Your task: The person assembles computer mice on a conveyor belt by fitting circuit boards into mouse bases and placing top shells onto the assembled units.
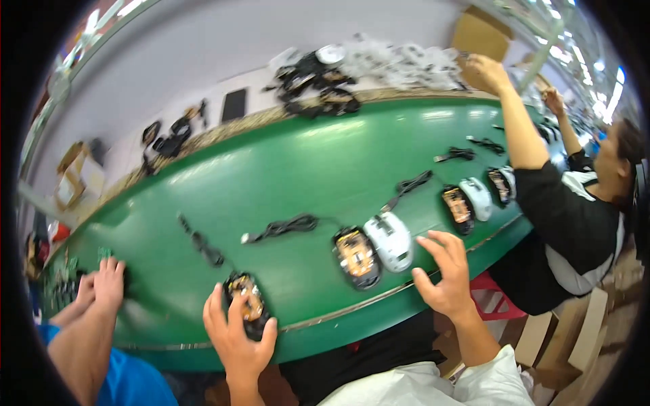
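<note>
My left hand (pixel 238 338) is at an opened computer mouse (pixel 252 310), its thumb and index finger on either side of the near end. The mouse's circuit board shows, and its black cable (pixel 203 249) lies bundled beyond it. My right hand (pixel 443 277) is raised with fingers apart and nothing in it. Just left of it lies a white mouse shell (pixel 391 242), beside a second opened mouse (pixel 357 258) with a tan board inside. That mouse's tied cable (pixel 288 227) stretches away to the left.
More opened mice (pixel 458 210) with pale shells and cables lie to the right on the green belt (pixel 203 189). A co-worker (pixel 575 216) reaches over there; another person's hands (pixel 101 287) work at left. The back ledge carries dark parts (pixel 318 81), clear plastic pieces (pixel 406 64) and a black tablet-like slab (pixel 234 106).
</note>
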The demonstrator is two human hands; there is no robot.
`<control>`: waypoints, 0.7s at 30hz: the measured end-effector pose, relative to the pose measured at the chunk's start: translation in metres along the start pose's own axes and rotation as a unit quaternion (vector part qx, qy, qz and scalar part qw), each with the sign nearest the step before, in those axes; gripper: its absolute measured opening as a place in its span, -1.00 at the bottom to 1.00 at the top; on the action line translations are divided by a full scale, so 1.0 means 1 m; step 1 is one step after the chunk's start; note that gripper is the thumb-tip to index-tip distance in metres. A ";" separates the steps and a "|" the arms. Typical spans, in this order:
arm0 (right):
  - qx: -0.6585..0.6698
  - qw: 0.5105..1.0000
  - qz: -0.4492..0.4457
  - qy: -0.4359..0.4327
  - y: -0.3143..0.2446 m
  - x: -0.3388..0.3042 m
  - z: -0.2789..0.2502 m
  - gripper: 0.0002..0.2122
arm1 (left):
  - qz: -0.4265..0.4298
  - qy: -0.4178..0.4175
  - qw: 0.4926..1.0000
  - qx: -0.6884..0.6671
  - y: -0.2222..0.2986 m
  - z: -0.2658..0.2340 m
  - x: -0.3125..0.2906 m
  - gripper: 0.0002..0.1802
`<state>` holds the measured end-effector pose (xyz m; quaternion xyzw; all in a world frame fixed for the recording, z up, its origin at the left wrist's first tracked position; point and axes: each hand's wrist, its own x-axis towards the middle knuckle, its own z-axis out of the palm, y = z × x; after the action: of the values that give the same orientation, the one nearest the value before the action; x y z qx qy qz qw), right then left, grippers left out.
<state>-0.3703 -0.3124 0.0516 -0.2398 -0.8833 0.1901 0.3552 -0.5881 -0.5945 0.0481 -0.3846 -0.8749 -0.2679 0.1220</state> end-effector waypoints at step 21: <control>-0.188 0.978 0.087 0.023 0.192 0.366 0.077 -0.67 | 0.058 -0.054 0.997 0.014 0.002 -0.019 0.011 -0.35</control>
<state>-0.6019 0.0348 0.0983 -0.3828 -0.8706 0.0454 0.3056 -0.5942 -0.5975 0.0688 -0.4468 -0.8601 -0.2270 0.0954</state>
